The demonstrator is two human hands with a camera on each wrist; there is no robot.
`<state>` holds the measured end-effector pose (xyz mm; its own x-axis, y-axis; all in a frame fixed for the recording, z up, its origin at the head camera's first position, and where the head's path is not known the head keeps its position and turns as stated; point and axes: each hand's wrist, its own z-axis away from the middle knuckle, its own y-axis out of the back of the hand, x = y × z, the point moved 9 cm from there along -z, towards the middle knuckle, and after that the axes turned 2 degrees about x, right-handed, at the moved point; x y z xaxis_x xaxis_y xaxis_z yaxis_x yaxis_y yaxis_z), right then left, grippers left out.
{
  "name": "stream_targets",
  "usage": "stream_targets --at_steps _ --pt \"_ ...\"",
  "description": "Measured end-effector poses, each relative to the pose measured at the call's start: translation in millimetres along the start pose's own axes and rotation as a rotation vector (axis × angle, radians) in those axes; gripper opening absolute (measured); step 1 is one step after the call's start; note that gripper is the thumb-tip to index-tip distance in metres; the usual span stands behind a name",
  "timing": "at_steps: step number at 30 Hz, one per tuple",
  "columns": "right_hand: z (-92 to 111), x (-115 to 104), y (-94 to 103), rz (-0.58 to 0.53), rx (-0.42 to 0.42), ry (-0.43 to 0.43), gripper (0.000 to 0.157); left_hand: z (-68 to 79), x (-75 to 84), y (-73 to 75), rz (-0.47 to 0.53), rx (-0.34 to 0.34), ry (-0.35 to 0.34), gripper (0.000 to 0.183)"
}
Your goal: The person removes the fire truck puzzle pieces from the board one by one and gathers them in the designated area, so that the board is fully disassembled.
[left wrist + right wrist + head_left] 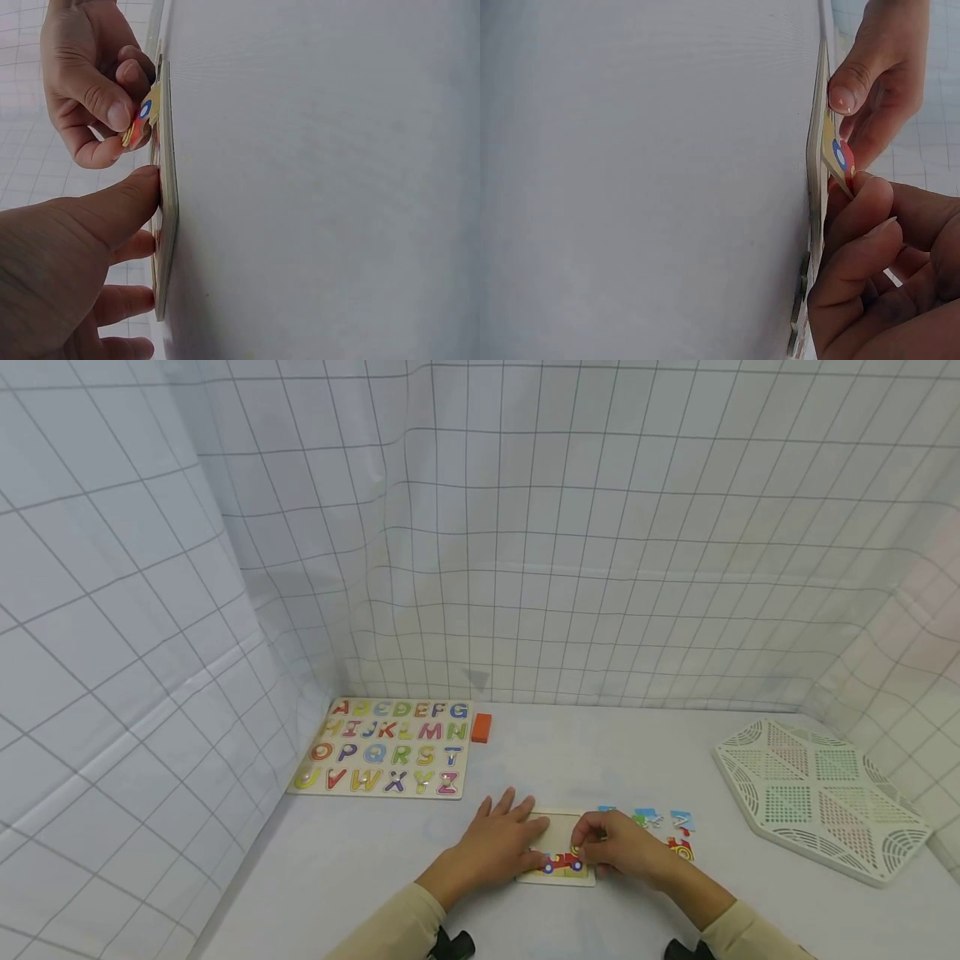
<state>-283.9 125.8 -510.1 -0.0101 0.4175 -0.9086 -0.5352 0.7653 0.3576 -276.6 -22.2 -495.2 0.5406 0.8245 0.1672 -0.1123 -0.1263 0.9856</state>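
A small wooden puzzle board (557, 833) lies on the white table between my hands, with a red vehicle picture along its near side. Spread over the board's left part, my left hand (501, 845) rests with fingers extended and the thumb at the near side. My right hand (621, 845) pinches a puzzle piece (146, 111) between thumb and index finger at the board's near right. In the right wrist view this puzzle piece (841, 156) shows red, yellow and a blue wheel, and stands tilted against the board. Fingers hide part of the picture.
Several loose puzzle pieces (682, 820) lie just right of the board, partly behind my right hand. An alphabet board (408, 763) sits at the back left, beside an orange block (482, 727). A white perforated panel (817, 797) lies at the right. Gridded curtains (600, 568) enclose the table.
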Motion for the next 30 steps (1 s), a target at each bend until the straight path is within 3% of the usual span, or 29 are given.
stream_targets --at_steps 5,9,14,20,30 --pt "4.2 1.3 3.9 -0.036 0.002 -0.001 0.010 0.0 -1.2 -0.9 -0.003 0.002 0.002 0.055" --pt "18.0 11.3 19.4 -0.078 0.022 -0.029 0.015 -0.4 0.3 -2.1 -0.004 0.004 -0.004 0.055" --pt "44.2 32.1 54.9 -0.100 0.049 -0.075 0.021 0.0 0.8 -2.1 -0.022 0.008 -0.002 0.054" --pt "74.8 60.8 97.4 -0.040 0.094 -0.152 0.021 1.5 -0.3 -1.6 -0.016 0.001 0.014 0.054" --pt "95.4 69.8 113.8 0.038 0.012 -0.113 0.016 0.7 0.0 -0.3 -0.003 -0.003 0.006 0.054"
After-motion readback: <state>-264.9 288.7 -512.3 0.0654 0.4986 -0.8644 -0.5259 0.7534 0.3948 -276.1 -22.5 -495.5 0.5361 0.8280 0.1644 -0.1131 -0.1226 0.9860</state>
